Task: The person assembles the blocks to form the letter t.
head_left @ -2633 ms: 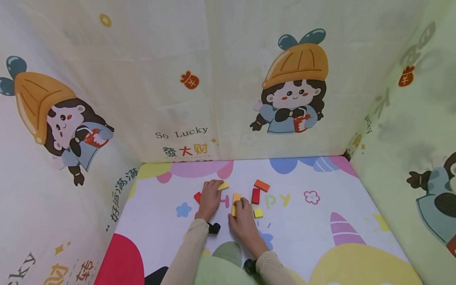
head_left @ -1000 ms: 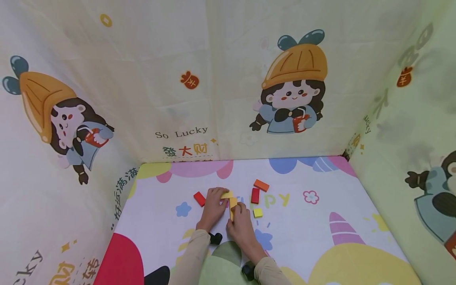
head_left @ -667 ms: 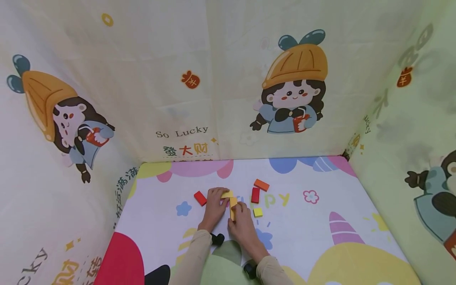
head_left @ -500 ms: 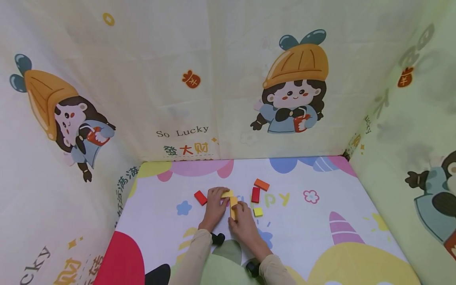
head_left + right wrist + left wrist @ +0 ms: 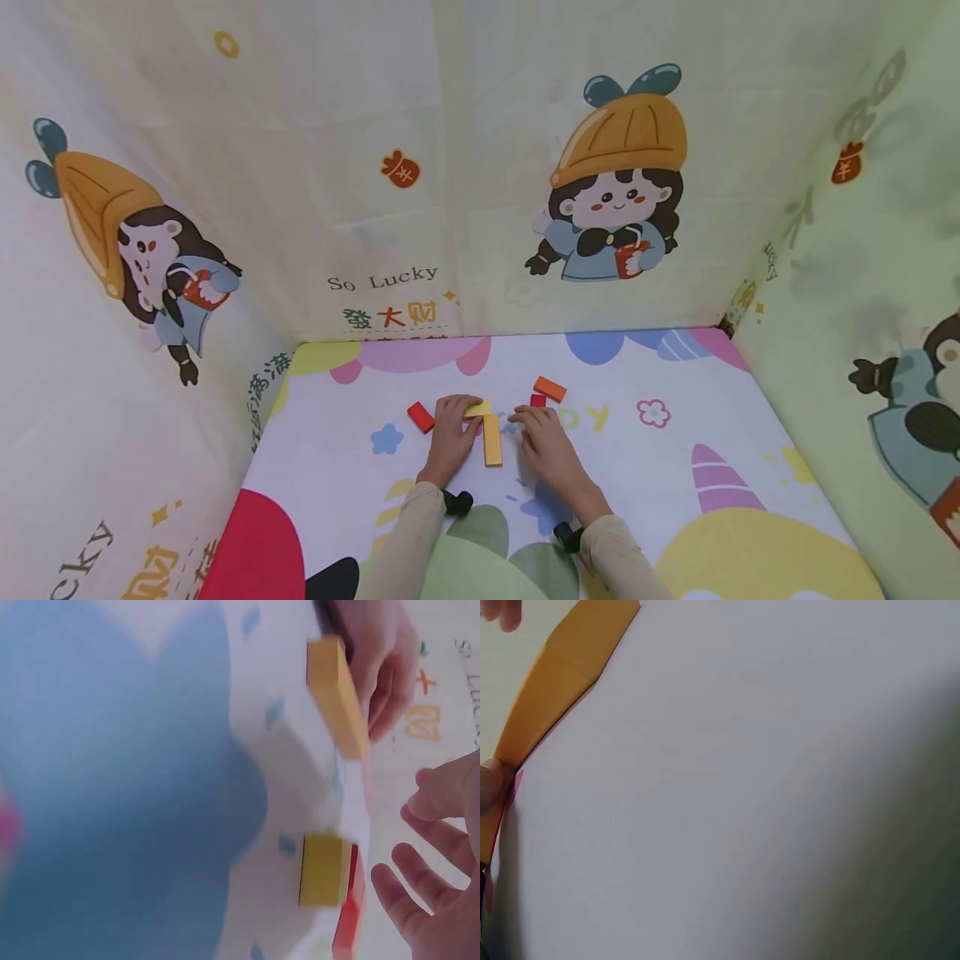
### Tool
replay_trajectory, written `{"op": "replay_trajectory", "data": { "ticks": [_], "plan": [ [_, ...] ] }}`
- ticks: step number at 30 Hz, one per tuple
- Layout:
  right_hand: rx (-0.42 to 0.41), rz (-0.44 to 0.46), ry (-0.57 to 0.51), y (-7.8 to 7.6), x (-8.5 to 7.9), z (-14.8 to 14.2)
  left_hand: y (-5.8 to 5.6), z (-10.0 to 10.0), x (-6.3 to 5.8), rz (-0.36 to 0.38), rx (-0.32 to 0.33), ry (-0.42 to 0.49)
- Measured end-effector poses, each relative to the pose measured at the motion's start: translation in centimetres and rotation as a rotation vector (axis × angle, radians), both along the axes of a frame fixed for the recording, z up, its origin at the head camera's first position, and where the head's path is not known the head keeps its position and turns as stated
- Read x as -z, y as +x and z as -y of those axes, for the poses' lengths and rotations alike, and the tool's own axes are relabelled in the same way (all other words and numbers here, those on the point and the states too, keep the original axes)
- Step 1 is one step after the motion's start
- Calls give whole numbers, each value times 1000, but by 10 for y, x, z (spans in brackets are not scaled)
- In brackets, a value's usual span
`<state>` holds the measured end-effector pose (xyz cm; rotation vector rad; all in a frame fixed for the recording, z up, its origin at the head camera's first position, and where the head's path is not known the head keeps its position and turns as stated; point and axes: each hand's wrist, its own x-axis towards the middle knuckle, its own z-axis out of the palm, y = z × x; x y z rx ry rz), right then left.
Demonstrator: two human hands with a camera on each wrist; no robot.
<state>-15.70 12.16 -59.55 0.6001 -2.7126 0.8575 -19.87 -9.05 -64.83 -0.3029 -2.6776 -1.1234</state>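
Six blocks on the printed mat [image 5: 600, 475], left to right. Red block [image 5: 421, 417] lies flat, just left of left hand [image 5: 452, 442]. Left hand: thumb and fingers pinch pale yellow block [image 5: 477, 409]. Its right end appears to meet the far end of long yellow block [image 5: 492, 440], which is unheld. Right hand [image 5: 551, 450]: fingers spread apart, nothing held, above small yellow block [image 5: 322, 870], hidden from the head view. Beyond: second red block [image 5: 537, 401], partly covered, just beside orange block [image 5: 550, 389]. Judgement: step in hand is steadying the yellow corner; next move calls for closing right fingers on a loose block without nudging the join.
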Motion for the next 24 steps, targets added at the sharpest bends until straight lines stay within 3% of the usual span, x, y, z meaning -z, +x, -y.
{"op": "replay_trajectory", "data": {
  "ticks": [8,13,17,24],
  "plan": [
    [-23,75,120,-14,0,-21,1,0,6,-41,6,-1],
    [-30,112,179,-22,-1,-26,0,1,3,6,3,4],
    [-43,157,177,-24,-2,-29,-1,1,0,39,4,1],
    [-74,194,123,-27,-1,-33,0,1,3,-10,-6,-7]
  ]
}}
